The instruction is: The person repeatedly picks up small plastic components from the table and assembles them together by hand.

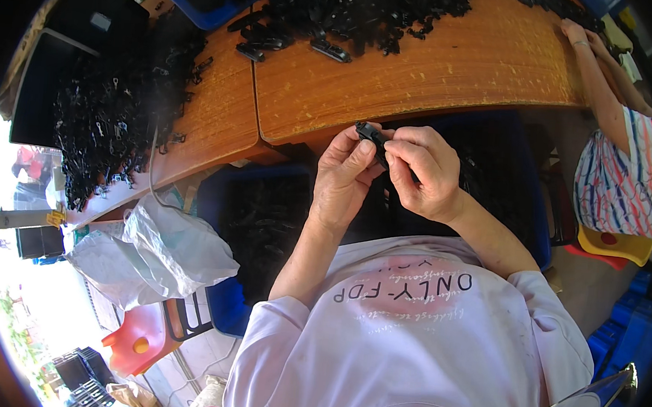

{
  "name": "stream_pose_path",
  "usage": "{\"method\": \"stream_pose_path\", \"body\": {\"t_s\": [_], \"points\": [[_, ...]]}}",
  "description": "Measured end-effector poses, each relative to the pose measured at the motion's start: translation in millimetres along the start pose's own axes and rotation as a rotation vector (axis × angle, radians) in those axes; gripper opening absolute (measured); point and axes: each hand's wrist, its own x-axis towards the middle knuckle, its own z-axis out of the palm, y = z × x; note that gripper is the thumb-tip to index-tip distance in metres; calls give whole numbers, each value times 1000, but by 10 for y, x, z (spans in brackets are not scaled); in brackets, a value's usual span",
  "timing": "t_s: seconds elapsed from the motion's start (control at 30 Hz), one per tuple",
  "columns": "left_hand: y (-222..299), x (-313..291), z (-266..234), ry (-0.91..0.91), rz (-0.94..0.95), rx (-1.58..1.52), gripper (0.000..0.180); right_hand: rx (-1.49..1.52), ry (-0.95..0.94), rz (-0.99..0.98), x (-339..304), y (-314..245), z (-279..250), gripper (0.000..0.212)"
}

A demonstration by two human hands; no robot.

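Observation:
Between my two hands, just off the table's front edge, is a small black plastic part. My left hand grips it, with the thumb pressed on its near side. The fingers of my right hand are pinched together at the part's right end. Whether a second small piece sits in that pinch is hidden by the fingertips. Below my hands, blue bins hold many dark parts in shadow.
Heaps of black parts cover the back of the wooden table and its left end. A white plastic bag hangs at the left above a pink stool. Another person in a striped top works at the right.

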Motion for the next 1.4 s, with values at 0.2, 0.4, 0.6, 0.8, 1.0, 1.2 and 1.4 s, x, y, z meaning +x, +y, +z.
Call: {"method": "stream_pose_path", "body": {"t_s": [0.2,0.4,0.6,0.8,1.0,1.2,1.4], "points": [[-48,-25,47,90,34,18,26,-121,-43,2,-93,-8,12,27],[-21,-11,106,245,54,140,27,-251,-193,-182,-142,-14,106,33],[76,4,-50,346,-17,46,22,-215,-201,-266,-127,73,249,34],[124,201,134,422,116,126,19,-124,-195,-229,86,258,318,25],[666,997,102,523,562,1080,18,-264,-24,191,365,991,176,17],[805,1529,-346,290,782,1811,24,-551,-129,470,489,1429,313,12],[784,1278,-274,329,653,1871,22,-556,-116,331,380,1437,248,4]]}}
